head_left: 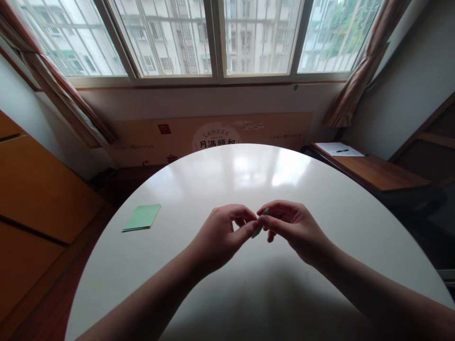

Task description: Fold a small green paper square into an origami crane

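From my end I see both hands meeting over the near half of the round white table (213, 175). The left hand (218, 234) and the right hand (296, 227) each pinch the same small green slip (256, 232), thumb and forefinger clamped on it from either side, the other fingers curled. The slip sits tilted, mostly hidden by fingertips. A green paper pad (142, 217) lies flat well off to the left. A wooden side desk (377, 170) at right carries a white sheet (339, 149)
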The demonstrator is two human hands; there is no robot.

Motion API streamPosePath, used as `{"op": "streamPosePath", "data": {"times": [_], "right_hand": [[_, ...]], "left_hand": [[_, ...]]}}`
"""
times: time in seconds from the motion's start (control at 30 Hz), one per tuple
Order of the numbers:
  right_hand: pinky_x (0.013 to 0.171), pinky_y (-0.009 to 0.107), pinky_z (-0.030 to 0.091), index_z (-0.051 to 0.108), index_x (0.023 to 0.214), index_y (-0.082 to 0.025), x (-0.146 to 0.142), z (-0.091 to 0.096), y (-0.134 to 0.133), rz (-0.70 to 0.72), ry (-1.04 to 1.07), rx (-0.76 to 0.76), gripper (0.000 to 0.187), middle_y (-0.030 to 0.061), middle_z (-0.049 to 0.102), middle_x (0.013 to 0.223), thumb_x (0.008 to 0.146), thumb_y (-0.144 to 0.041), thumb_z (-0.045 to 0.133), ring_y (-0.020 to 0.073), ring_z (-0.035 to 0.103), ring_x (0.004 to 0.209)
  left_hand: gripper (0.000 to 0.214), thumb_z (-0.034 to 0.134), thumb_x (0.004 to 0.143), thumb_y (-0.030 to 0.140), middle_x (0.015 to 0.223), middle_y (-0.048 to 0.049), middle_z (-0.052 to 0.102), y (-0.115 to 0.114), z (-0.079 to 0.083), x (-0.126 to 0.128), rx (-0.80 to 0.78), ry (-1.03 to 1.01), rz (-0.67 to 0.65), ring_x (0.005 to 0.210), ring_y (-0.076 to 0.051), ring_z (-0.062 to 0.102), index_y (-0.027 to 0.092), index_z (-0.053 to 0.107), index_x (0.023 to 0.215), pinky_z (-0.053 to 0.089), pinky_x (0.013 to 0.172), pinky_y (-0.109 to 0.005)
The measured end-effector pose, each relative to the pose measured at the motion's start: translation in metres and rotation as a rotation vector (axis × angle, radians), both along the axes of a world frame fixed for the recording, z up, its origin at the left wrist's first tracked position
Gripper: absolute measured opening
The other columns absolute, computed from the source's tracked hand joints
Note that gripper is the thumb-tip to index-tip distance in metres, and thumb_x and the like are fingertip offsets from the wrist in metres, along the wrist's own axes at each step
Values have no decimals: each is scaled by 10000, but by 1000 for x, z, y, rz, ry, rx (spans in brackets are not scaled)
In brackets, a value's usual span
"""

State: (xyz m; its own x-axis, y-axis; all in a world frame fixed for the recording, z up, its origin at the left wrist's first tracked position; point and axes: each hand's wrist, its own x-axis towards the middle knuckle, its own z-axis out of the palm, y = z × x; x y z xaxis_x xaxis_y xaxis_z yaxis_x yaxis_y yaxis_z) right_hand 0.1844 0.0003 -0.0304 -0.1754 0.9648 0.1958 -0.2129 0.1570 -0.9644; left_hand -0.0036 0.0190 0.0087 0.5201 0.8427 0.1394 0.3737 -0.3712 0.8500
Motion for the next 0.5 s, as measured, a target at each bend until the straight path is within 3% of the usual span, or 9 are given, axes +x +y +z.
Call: {"op": "streamPosePath", "data": {"times": [0.3,0.5], "right_hand": [[505,256,549,748,841,-187,-1,2,-1,-32,-4,-3,144,44,705,751,785,-308,802,188,653,711],[522,270,544,741,842,-179,-1,3,-4,-117,-151,68,147,47,709,750,776,-293,803,189,654,683]], "left_hand": [[166,645,888,295,739,-24,706,2,-3,-1,71,-13,60,583,-119,578,164,734,839,476,515,-205],[175,665,878,324,728,-24,706,0,-2,0,92,-22,107,586,-127,584,179,760,861,480,514,-210]]}}
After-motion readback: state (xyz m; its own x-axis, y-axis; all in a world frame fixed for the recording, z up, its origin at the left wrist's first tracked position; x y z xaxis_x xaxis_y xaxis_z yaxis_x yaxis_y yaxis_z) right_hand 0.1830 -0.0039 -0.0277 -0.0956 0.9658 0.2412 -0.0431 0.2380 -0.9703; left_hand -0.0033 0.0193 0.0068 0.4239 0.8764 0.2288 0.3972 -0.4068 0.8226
